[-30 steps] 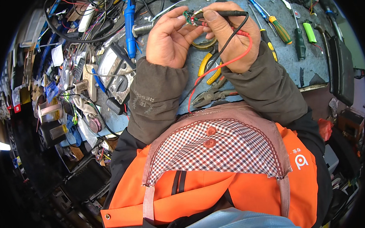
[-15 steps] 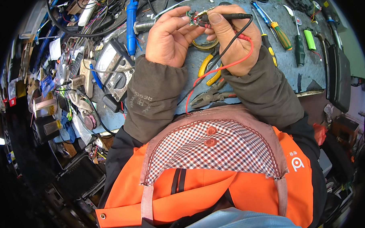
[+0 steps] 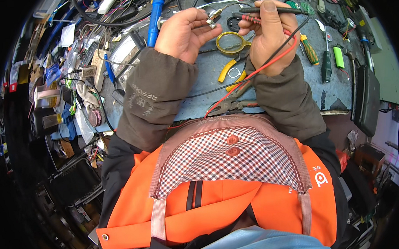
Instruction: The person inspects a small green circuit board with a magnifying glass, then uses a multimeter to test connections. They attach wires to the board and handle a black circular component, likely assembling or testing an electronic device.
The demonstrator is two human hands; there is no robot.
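My left hand (image 3: 180, 36), at the upper middle, pinches a small electronic part with a shiny metal end (image 3: 211, 24) between thumb and fingertips. Across a gap to the right, my right hand (image 3: 273, 41) is closed around a black test probe (image 3: 288, 11) and a red test probe (image 3: 251, 19) together. Their black and red leads trail down toward my apron. Between the hands lies a yellow-rimmed magnifying glass (image 3: 231, 43) on the bench. Below it are a yellow-handled tool (image 3: 228, 70) and grey pliers (image 3: 226, 107); my right sleeve partly covers both.
A blue tube-shaped tool (image 3: 156, 20) stands beside my left hand. An analog meter (image 3: 123, 55) sits behind my left sleeve, near heaped wires and parts. Screwdrivers (image 3: 326, 65) and a green cylindrical cell (image 3: 338, 57) lie on the right of the blue-grey bench (image 3: 306, 86).
My hands have moved apart. The right hand has drawn the probes away from the small part, and the left has turned it so its metal end shows. The magnifying glass is now uncovered.
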